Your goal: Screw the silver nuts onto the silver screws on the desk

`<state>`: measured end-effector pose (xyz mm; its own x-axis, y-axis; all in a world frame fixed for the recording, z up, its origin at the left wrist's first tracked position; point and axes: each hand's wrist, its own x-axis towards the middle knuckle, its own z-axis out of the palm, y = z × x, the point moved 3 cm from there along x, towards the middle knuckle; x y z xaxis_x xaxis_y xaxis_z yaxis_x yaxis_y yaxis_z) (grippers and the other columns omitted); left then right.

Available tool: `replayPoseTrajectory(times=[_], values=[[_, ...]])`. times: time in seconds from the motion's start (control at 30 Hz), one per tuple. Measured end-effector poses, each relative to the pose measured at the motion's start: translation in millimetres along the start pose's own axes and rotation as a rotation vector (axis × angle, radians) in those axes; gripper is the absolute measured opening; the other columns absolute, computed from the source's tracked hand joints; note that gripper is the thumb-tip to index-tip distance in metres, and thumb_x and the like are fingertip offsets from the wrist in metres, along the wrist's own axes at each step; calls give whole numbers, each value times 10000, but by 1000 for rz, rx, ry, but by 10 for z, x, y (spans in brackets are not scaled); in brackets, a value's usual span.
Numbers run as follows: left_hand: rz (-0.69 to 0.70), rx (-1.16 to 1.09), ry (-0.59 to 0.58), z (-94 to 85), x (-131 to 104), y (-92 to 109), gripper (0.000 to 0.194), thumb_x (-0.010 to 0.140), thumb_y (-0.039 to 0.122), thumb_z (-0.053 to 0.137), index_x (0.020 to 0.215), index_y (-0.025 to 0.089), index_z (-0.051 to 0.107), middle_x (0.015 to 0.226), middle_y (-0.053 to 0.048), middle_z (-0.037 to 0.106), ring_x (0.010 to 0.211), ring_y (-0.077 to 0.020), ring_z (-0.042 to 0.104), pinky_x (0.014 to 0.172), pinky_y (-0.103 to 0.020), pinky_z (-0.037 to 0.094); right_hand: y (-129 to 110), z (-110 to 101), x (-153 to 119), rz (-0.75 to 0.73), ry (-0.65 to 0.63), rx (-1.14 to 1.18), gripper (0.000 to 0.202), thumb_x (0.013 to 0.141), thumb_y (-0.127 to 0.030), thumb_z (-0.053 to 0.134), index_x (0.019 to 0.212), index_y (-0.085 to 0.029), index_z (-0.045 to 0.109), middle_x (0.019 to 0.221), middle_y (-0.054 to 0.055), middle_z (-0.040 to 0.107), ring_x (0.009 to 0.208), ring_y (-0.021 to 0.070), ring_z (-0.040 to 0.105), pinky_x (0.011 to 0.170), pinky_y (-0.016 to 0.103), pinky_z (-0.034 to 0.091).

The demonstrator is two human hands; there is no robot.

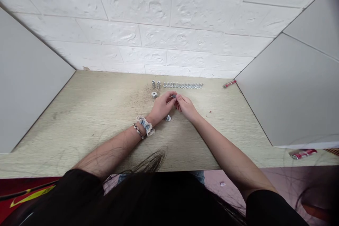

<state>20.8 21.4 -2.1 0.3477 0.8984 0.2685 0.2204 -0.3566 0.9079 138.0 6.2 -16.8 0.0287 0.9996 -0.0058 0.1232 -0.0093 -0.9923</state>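
Table (pixel 106 109), one, pale, wood-grained. Red-and-silver cylinder (pixel 303 154), first of two, lying at the near right edge. Chain bracelet (pixel 138 131), one, and lace-trimmed scrunchie (pixel 145 126), one, both on the left wrist. Flanged metal piece (pixel 168 118), one, on the table just nearer than the hands, close beside the left wrist. Hands, two, brought together at centre: left hand (pixel 162 104), thumb and fingers closed on a small metal piece (pixel 174 96); right hand (pixel 186 107), fingertips pinching the same piece from the right. Said piece, one as far as shows, lies between the two hands at their fingertips, largely covered; its exact form cannot be told. Round metal piece (pixel 154 94), one, left of and slightly farther than the held piece. Upright metal pieces (pixel 156 84), two, side by side, farther still. Row of screws (pixel 183 85), a dozen or so, too closely set for a sure count, running rightward beyond the hands. Second red-and-silver cylinder (pixel 229 84), far right. White brick-patterned wall (pixel 169 35), one, farthest.
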Motion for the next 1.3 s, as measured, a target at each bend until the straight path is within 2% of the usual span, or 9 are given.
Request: replayPoseTrajectory(times=[0.2,0.4,0.6,0.77,0.93,1.07,1.17,1.3], values=[[-33,0,10,-3,5,-31,292,773,166,466,1036,150,591,993,-57,666,896,-148,619,824,-283,483,-19,9,-4,-17,31,5,353,717,-536,554,755,-186,523,568,-55,479,463,69,412,451,219,334],[-90,70,41,-46,18,-7,252,775,162,455,972,152,612,975,-45,672,878,-146,610,828,-287,468,0,39,-9,-24,83,68,253,655,-373,627,769,-178,513,616,-44,543,513,72,456,484,217,359],[-119,91,48,-48,18,2,233,817,227,457,976,171,618,950,-37,680,872,-148,613,812,-278,462,21,35,1,-89,109,104,191,652,-273,584,808,-189,514,661,-39,572,571,86,505,537,226,387],[-107,91,0,-32,19,22,224,828,255,470,959,167,628,959,-43,684,870,-151,616,809,-278,462,-9,5,-5,-106,131,19,149,629,-193,500,775,-195,532,683,-51,558,507,72,438,512,227,350],[-89,77,-24,-26,27,43,241,831,241,474,998,166,631,1011,-50,681,916,-155,614,844,-283,458,-27,7,-14,-95,131,6,158,614,-181,470,762,-191,525,713,-43,560,504,73,421,507,232,337],[-88,27,-22,-29,33,31,255,834,243,475,1024,177,633,1039,-47,678,952,-154,616,873,-280,455,-12,7,-19,-112,180,35,235,621,-169,466,852,-209,482,831,-34,544,534,61,431,528,225,365],[-119,-43,0,-28,31,3,250,833,252,480,1015,167,629,1006,-56,684,915,-156,636,836,-283,480,-4,-3,-17,-104,202,77,306,607,-139,454,898,-230,426,870,-38,503,545,56,450,540,224,384],[-113,-21,41,-28,17,4,222,821,260,500,977,173,632,971,-51,686,882,-153,640,808,-282,489,-22,-19,-3,-21,187,123,152,660,-188,441,803,-223,405,759,-48,478,486,60,439,468,218,344]])
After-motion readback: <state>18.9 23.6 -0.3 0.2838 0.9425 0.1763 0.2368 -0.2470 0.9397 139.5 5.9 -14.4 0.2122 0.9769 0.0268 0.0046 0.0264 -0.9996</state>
